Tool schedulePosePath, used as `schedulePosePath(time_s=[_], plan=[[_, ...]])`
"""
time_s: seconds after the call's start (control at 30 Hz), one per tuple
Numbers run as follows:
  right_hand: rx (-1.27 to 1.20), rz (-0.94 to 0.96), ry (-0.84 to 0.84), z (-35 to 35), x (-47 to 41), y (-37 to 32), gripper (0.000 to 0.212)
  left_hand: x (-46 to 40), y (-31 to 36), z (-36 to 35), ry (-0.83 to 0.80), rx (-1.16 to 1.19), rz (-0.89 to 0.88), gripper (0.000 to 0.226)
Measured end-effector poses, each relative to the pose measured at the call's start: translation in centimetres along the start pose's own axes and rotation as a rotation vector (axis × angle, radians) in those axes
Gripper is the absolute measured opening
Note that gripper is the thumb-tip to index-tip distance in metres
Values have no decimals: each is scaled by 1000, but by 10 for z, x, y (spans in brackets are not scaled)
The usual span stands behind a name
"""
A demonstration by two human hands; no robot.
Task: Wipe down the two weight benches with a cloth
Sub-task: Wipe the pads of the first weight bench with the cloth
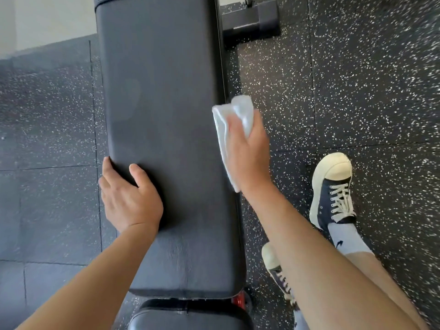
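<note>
hidden/cut off: I only get one desk (166,115) in full, long black pad running up the frame; its top end is cropped, and a second black pad (190,316) at the bottom edge is mostly cut off, can't tell if it's the same bench. Part of the cloth is behind my right hand. Frame base (250,22) top right is dark and partly cropped. A red part (238,300) peeks out under the pad's near end, too small to make out
right hand (250,151): fingers curled round the white cloth (234,120), gripping it bunched; hand sits at the desk's right edge, cloth pressed on the side of the pad, hanging partly past the edge over the floor
left hand (129,196): fingers released and fairly straight, spread over the desk's left edge; thumb (139,173) lies flat on the top surface, the other fingers (107,171) wrap down the side, holding nothing
cloth look: white, crumpled, folded in layers, one end sticking up above my knuckles, the other trailing down by the wrist
desk look: black padded vinyl, smooth, faint dull patches mid-pad, creases near the near end
floor (357,91): black rubber tiles with white flecks
feet: navy lace-up sneakers with cream toe caps, right sneaker (333,191) clear, left sneaker (277,270) half hidden behind my forearm
</note>
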State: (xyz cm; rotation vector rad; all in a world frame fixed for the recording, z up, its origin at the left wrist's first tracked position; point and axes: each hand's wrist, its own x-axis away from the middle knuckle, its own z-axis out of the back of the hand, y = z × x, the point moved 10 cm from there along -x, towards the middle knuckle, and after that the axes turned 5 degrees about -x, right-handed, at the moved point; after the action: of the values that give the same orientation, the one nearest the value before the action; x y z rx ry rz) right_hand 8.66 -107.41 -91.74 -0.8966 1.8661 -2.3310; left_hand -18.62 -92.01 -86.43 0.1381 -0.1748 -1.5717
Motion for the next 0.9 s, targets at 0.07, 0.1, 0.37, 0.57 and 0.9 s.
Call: schedulePosePath(time_s=[0.07,0.1,0.37,0.57,0.9], plan=[[-21,22,9,-8,-27,-12,22,0,0,0,7,-2,2,70],[-26,32,12,-8,-30,-12,22,0,0,0,10,-4,2,70],[10,-173,-44,64,173,98,25,-1,-1,-1,11,-20,8,71],[187,-123,32,67,173,83,18,0,-2,-1,7,-14,23,71],[774,681,44,-81,-60,-123,49,1,1,0,-18,-18,24,68]])
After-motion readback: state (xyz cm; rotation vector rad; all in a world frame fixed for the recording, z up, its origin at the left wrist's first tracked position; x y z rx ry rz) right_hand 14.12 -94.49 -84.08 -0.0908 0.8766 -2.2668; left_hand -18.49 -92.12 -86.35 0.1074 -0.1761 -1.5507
